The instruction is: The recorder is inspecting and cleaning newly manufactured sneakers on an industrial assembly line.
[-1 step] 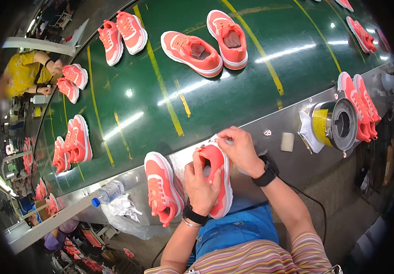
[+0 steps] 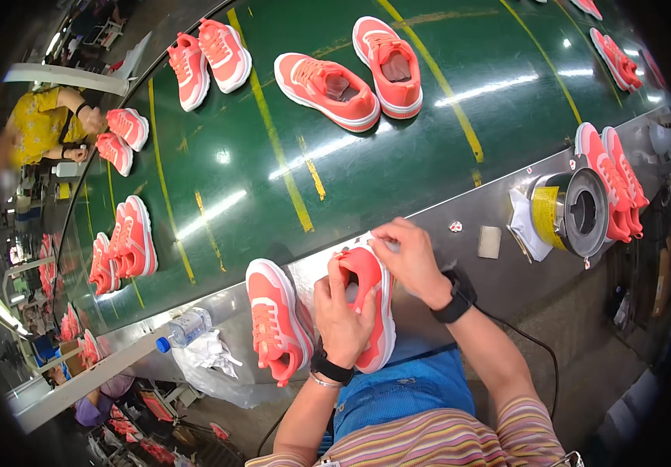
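A coral sneaker (image 2: 365, 263) with a white sole sits on the metal ledge in front of me, its heel pointing away. My left hand (image 2: 343, 323) grips it by the collar, thumb and fingers curled around the opening. At the heel's right side, my right hand (image 2: 408, 257) is closed in a pinch against the sole's edge. What lies between those fingertips, if anything, is too small to make out. Just left stands a matching sneaker (image 2: 277, 319), turned the other way with its toe toward the belt. No hand touches that one.
Several pairs of coral sneakers stand on the green conveyor belt (image 2: 257, 210) beyond the ledge. To the right are a metal can (image 2: 580, 210), a beige block (image 2: 489, 242) and another pair. A plastic bottle (image 2: 189, 327) lies left near crumpled paper (image 2: 209, 354). A co-worker (image 2: 40, 128) is at far left.
My right hand has shifted very slightly toward me at the heel's edge. The sneakers and my left hand look the same.
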A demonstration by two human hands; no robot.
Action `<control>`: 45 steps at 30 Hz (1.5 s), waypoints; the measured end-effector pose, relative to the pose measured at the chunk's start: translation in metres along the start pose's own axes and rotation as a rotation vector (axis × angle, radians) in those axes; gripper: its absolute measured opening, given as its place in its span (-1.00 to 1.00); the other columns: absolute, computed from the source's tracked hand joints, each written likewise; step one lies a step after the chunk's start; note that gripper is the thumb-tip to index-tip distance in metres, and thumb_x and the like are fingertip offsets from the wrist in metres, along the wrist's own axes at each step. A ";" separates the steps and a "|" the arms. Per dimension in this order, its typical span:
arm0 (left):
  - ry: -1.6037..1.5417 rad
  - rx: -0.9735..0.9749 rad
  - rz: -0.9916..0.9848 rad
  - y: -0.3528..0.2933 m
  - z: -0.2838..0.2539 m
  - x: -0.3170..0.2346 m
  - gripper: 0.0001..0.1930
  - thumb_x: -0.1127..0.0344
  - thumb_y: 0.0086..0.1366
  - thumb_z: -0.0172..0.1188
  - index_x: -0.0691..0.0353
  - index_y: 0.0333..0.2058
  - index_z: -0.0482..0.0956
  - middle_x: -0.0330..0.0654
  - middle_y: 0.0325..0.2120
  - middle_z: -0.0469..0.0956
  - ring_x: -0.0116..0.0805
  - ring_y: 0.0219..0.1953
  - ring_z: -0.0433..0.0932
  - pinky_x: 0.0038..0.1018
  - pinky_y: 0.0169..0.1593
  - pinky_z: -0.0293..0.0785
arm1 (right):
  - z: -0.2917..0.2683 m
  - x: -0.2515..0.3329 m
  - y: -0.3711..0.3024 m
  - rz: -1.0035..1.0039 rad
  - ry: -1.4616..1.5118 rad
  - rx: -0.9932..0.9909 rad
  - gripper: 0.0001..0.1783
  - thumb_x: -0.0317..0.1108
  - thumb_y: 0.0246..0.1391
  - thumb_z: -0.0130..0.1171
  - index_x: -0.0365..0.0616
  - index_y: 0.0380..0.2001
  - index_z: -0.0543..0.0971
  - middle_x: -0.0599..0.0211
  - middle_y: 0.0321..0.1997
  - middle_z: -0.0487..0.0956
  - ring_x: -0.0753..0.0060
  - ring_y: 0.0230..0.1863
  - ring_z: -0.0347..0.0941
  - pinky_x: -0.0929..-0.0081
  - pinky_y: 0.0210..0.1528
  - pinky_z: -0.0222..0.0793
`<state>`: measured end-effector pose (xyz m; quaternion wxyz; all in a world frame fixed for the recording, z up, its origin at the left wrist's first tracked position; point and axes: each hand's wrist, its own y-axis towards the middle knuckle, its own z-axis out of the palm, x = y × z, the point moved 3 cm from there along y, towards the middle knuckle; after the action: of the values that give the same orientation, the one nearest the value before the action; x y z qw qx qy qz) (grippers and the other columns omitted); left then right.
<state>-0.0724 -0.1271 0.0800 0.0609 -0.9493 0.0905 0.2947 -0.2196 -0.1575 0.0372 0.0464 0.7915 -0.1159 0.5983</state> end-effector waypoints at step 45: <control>-0.050 -0.018 0.021 -0.004 -0.016 0.015 -0.18 0.34 -0.07 0.34 0.26 0.18 0.13 0.01 -0.28 0.35 -0.04 -0.24 0.41 -0.28 -0.17 0.37 | 0.015 0.018 -0.008 -0.083 0.054 0.174 -0.79 -0.54 -0.01 0.14 -0.24 -0.24 0.59 0.29 -0.34 0.49 0.44 -0.38 0.43 0.54 -0.31 0.33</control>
<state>-0.0508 -0.1278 0.0843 0.0514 -0.9412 0.0964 0.3197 -0.1987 -0.1550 0.0503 0.0053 0.7802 -0.0291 0.6248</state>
